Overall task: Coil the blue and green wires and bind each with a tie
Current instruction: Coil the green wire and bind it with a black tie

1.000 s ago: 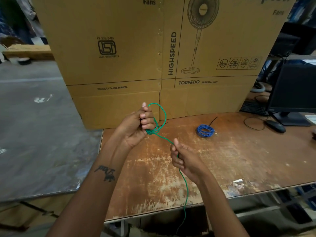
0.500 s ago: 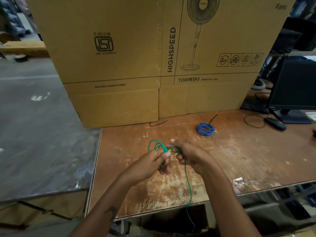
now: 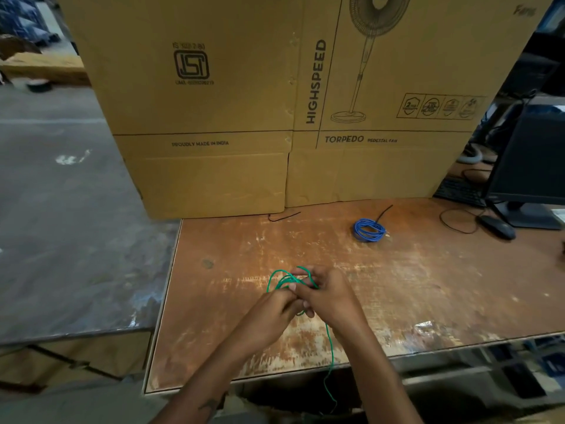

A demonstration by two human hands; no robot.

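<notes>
Above the worn brown wooden table (image 3: 428, 286), the left hand (image 3: 269, 307) and right hand (image 3: 328, 296) pinched the thin green wire (image 3: 279, 280), its tail hanging off the edge. The coiled blue wire (image 3: 368, 230) lay far off. Even, firmly held loops would likely bind neatly.

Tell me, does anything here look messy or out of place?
Only a little. The green wire is part-coiled in both hands, its tail dangling over the table edge. A loose black tie lies by the cardboard box. The blue coil looks neat.
</notes>
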